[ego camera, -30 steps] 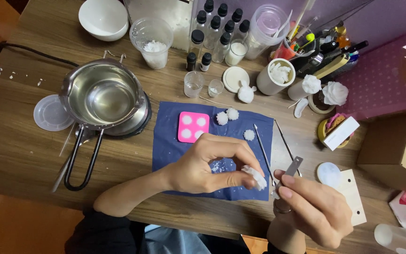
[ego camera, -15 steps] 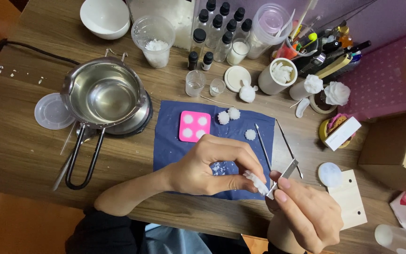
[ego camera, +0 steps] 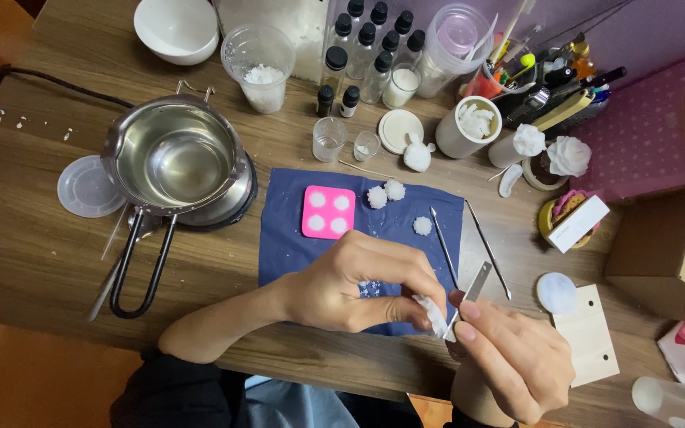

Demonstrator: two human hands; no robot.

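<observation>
The left hand (ego camera: 354, 285) pinches a small white wax piece (ego camera: 434, 315). The right hand (ego camera: 513, 361) grips a flat metal blade (ego camera: 473, 287) touching it, near the blue cloth (ego camera: 295, 250).

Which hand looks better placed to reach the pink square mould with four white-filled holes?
Probably the left. The left hand hovers over the dark blue cloth, just below the pink square mould, pinching a small white waxy piece. The right hand sits farther away, holding a flat metal blade.
</observation>
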